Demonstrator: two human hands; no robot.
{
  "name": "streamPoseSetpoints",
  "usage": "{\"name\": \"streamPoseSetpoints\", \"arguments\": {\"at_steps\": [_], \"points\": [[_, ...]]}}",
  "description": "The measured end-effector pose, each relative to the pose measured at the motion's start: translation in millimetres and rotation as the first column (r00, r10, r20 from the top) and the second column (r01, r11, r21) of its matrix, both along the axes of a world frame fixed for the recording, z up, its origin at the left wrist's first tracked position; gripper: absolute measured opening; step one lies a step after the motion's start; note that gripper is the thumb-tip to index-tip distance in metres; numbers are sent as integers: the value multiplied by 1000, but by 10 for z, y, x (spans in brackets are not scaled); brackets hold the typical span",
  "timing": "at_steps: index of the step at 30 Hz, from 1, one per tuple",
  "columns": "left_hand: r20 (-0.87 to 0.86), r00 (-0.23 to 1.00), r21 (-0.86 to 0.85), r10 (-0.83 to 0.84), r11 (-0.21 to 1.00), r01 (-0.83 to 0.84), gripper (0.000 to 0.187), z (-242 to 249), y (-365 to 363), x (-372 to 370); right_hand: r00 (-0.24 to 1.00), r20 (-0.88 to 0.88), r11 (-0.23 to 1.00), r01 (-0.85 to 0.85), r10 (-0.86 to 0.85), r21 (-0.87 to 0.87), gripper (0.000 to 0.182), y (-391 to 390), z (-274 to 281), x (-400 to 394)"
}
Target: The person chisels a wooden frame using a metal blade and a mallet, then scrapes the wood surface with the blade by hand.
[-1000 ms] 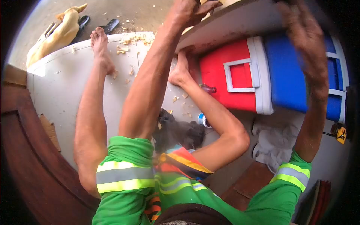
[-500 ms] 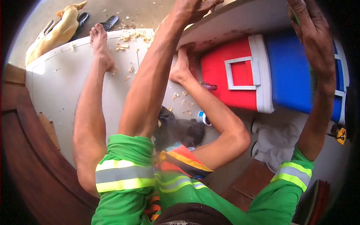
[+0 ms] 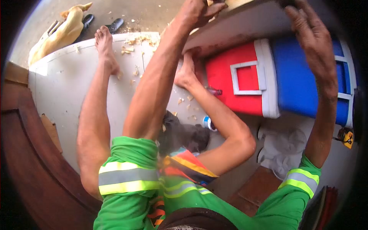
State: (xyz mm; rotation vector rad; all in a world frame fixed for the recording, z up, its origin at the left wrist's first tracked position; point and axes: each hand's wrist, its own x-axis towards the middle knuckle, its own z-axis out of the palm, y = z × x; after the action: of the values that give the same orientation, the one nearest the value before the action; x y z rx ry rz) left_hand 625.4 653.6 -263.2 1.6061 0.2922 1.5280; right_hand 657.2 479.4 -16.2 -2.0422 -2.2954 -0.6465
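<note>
The grey board [image 3: 245, 23] is lying across the top of the view under both hands, the left hand [image 3: 197, 11] gripping something small at its far edge, the right hand [image 3: 310, 38], having dropped back from a half-second ago, spreading open-fingered above the red-and-blue cooler [image 3: 280, 76].

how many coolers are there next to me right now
2: a red cooler beside the bent leg's foot, under the board, and a blue cooler touching its right side, partly covered by the right hand. Others may be hidden.
</note>
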Motion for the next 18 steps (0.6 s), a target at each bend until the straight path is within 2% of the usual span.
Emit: {"name": "streamPoseSetpoints", "arguments": {"at_steps": [1, 2, 4, 5, 8, 10, 11, 12, 14, 18], "points": [[6, 999, -64, -34, 997, 34, 51, 21, -38, -14, 978, -210, 995, 19, 2, 99, 48, -13, -107, -90], [15, 1000, -17, 5, 1000, -4, 50, 15, -39, -39, 975, -220, 993, 56, -32, 103, 48, -20, -139, -168], [-19, 1000, -67, -22, 998, 21, 48, 48, -51, -75, 965, -242, 985, 131, -101, 109, 49, -39, -200, -329], [-25, 999, -46, -21, 999, 19, 48, 39, -37, -92, 983, -103, 988, 152, -153, -11, 49, -48, -169, -334], [-25, 1000, -34, -13, 999, 13, 49, -80, -66, -108, 908, -411, 967, -175, 84, -188, 50, 20, -199, -60], [-9, 1000, -83, 7, 997, -8, 50, -184, -86, -103, 945, -321, 991, -92, 58, -94, 50, -90, -163, -175], [50, 998, -124, -27, 992, 33, 53, -188, -95, -82, 952, -303, 996, -68, 46, -60, 50, -122, -142, -204], [61, 998, -103, -4, 995, 10, 53, -161, -62, -74, 951, -305, 997, -66, 52, -33, 49, -130, -97, -207], [81, 996, -74, 34, 997, -28, 55, -126, -58, -61, 952, -303, 998, -59, 52, -12, 49, -156, -71, -212], [72, 997, -105, -25, 994, 33, 57, -4, -99, -109, 951, -305, 999, -54, 53, 7, 49, -181, -80, -203]]}}
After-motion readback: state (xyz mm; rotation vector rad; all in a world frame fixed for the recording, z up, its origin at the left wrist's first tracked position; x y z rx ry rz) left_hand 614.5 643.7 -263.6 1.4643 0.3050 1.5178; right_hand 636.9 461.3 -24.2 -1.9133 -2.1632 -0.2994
